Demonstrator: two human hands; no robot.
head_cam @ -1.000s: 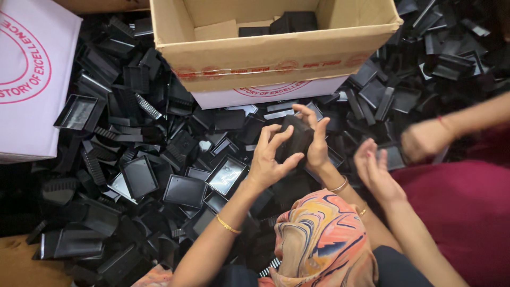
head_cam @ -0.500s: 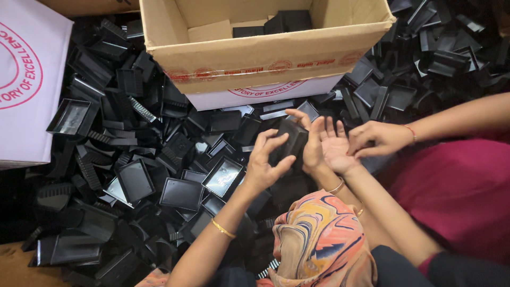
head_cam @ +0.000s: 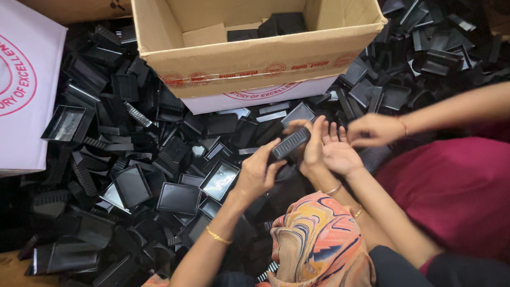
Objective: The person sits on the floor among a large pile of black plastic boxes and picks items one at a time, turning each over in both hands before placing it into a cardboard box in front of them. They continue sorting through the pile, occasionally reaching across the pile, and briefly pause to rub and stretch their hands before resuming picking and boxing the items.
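Currently the black part [head_cam: 289,143] sits between both hands above the pile [head_cam: 133,175], just near of the box [head_cam: 255,58]. Its long axis runs from near-left up to far-right. Left hand [head_cam: 257,172] pinches the near-left end; right hand [head_cam: 313,149] clasps the far-right end. A co-worker's hands [head_cam: 372,130] lie close on the right, touching neither end.

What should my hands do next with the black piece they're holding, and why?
Probably lift the ribbed black piece forward into the open cardboard box. The left hand and right hand both grip it, the box already holds similar black parts, and another person's hand crowds the right side.
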